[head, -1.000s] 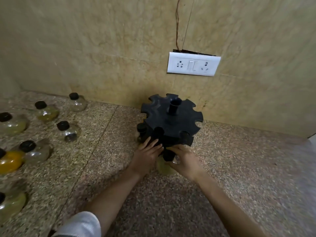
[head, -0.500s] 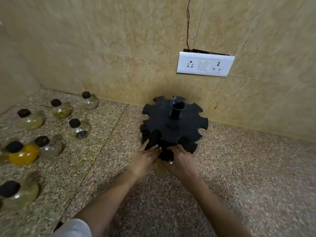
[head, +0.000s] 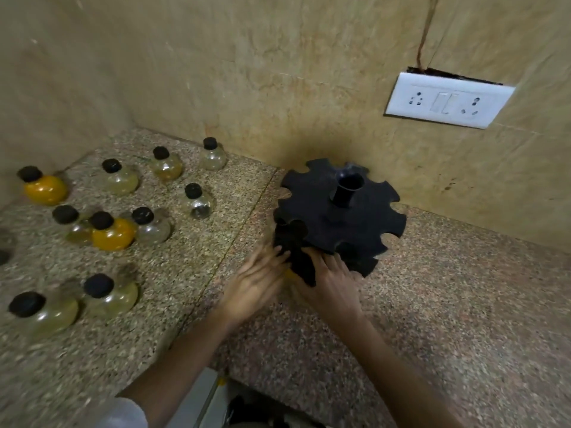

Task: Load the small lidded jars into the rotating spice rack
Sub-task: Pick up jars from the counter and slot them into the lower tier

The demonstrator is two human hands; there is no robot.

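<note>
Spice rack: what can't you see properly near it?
Head view:
the jar under the spice rack: hidden by the left hand, the right hand and the lower tier; only a yellow sliver shows.
Either hand's grip: motion-blurred or hidden against the black rack.
edge jar: cut off at the left.

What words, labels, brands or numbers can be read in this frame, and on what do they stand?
None can be read.
Jars: no labels visible.
Black spice rack: no marking visible.
Wall socket plate: only pin holes and switches, no legible print.
</note>
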